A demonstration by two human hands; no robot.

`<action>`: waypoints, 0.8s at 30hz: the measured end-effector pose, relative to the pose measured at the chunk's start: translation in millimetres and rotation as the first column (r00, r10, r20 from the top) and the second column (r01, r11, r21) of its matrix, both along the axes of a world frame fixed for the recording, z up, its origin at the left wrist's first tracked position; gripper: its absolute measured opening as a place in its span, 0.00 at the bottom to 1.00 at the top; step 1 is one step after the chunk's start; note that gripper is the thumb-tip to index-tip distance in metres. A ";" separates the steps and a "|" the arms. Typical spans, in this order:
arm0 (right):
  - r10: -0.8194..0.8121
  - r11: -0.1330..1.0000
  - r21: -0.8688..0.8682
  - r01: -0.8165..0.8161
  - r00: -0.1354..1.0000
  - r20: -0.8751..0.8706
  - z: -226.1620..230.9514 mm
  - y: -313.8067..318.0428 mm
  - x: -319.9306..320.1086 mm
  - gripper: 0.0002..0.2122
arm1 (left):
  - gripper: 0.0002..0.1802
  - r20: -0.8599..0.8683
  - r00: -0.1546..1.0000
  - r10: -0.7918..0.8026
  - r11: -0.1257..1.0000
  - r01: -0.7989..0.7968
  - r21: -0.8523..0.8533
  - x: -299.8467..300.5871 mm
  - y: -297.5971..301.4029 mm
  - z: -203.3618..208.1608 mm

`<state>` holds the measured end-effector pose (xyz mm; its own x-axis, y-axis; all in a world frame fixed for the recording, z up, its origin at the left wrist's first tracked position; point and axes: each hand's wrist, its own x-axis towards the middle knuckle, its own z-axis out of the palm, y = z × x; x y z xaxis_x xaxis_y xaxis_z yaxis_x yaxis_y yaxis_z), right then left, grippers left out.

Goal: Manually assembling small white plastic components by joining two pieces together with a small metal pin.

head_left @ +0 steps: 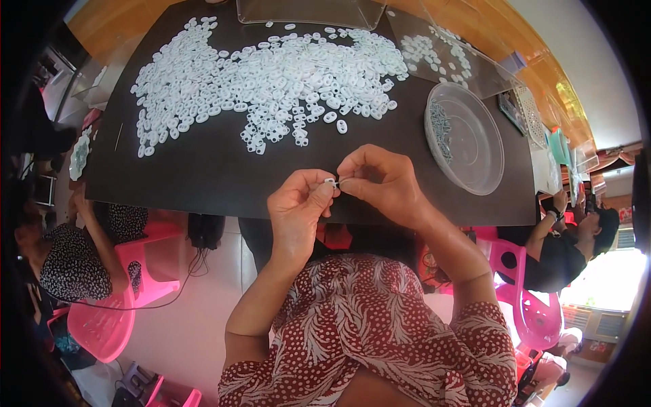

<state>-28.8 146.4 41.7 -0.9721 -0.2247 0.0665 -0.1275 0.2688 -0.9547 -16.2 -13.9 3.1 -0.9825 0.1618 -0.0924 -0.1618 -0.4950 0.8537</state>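
Observation:
Just over the near edge of the dark table, my two hands meet with fingertips almost touching. My left hand (302, 203) pinches a small white oval plastic piece (330, 182) between thumb and fingers. From the right, my right hand (380, 183) is closed in a pinch against that piece; whatever lies between its fingertips is too small to make out, a dark sliver perhaps. Beyond them spreads a large pile of white oval pieces (271, 74) with holes. A round clear plastic tray (478, 156) to the right holds many small grey metal screws or pins (441, 129) along its left side.
At the far edge stands a clear plastic bin (312, 12). Another clear container (468, 68) lies far right, with more white pieces in it. People sit on pink chairs at the left (105, 319) and right (539, 319). A black cable (169, 298) crosses the floor.

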 end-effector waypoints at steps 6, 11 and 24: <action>-0.004 1.000 0.019 0.003 1.000 0.019 -0.8 -1.5 -0.3 0.06 | 0.06 -0.009 1.000 0.005 1.000 -0.006 -0.018 1.0 -0.2 -0.7; -0.012 1.000 0.028 0.012 1.000 0.000 -3.3 -1.8 0.0 0.06 | 0.05 -0.019 1.000 0.009 0.999 -0.010 -0.044 2.8 1.4 -1.8; -0.094 0.991 -0.095 0.094 0.996 -0.005 -10.9 -17.2 2.8 0.04 | 0.05 -0.062 0.985 0.160 0.987 -0.159 0.016 7.9 7.5 -4.3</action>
